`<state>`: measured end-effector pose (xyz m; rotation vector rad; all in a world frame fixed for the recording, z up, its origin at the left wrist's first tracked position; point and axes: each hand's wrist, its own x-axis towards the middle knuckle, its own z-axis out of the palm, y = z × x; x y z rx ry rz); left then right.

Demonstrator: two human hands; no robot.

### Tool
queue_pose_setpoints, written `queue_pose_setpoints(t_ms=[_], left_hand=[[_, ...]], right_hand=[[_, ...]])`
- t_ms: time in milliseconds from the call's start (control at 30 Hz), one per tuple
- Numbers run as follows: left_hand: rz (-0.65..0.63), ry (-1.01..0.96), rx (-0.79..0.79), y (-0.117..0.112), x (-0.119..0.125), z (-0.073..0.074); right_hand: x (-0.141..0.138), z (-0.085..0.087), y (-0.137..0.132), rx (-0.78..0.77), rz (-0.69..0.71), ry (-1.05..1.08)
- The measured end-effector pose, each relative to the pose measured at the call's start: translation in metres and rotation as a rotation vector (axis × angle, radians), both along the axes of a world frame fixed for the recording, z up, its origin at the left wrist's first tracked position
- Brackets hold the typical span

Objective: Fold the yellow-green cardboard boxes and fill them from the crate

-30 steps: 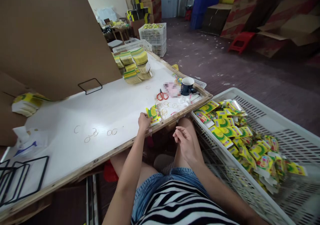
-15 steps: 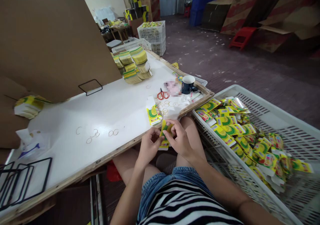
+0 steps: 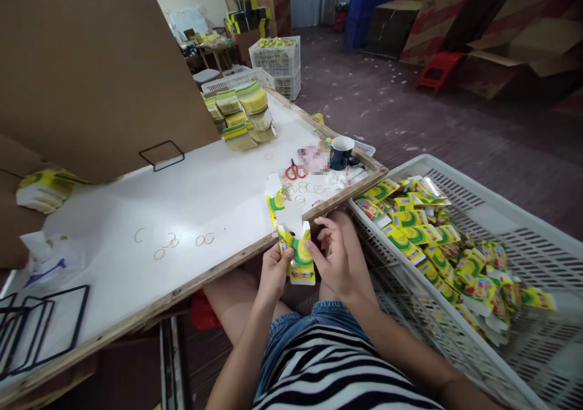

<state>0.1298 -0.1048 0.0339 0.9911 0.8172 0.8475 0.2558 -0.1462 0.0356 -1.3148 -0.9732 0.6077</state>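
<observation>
A small yellow-green carton with its white top flap up stands between my two hands, just below the white board's front edge. My left hand grips its left side. My right hand pinches its right side with fingers curled. A few flat cartons lie on the white board right behind it. Loose rubber bands are scattered beside red scissors.
A white crate at my right holds several yellow-green sachets. Stacks of flat cartons sit at the board's far side, a dark mug at its right corner. Brown cardboard sheet leans at left; black wire frames at lower left.
My left hand took a flat carton from the pile on the board and brought it down to my right hand. Both hands now hold it opened up, flap raised.
</observation>
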Motion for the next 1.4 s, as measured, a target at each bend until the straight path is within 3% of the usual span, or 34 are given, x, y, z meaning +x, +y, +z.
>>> queue_pose_setpoints(t_ms=[100, 233, 300, 500, 733, 1000, 1167, 1267, 1400], left_hand=[[0.002, 0.099, 0.099, -0.001, -0.001, 0.001], [0.076, 0.217, 0.287, -0.006, -0.004, 0.006], [0.029, 0.209, 0.318, -0.007, -0.007, 0.010], [-0.214, 0.065, 0.247, 0.001, -0.024, 0.026], [-0.229, 0.059, 0.210, 0.002, -0.030, 0.030], [-0.287, 0.130, 0.212, 0.002, -0.031, 0.034], [-0.300, 0.111, 0.192, -0.005, -0.027, 0.027], [-0.256, 0.044, 0.170, -0.007, -0.024, 0.022], [-0.275, 0.054, 0.172, -0.005, -0.022, 0.022]], right_hand=[[0.000, -0.003, -0.002, -0.056, 0.127, 0.112], [0.005, -0.003, -0.003, -0.039, 0.077, 0.136], [0.010, -0.001, -0.003, -0.018, 0.141, 0.091], [0.026, 0.004, -0.004, -0.042, 0.429, 0.073], [0.034, 0.009, -0.005, -0.145, 0.585, -0.019], [0.035, 0.005, -0.006, -0.163, 0.671, 0.051], [0.035, 0.008, -0.001, -0.060, 0.523, -0.076], [0.031, 0.007, 0.000, -0.013, 0.390, -0.022], [0.032, 0.005, 0.000, 0.018, 0.355, -0.014]])
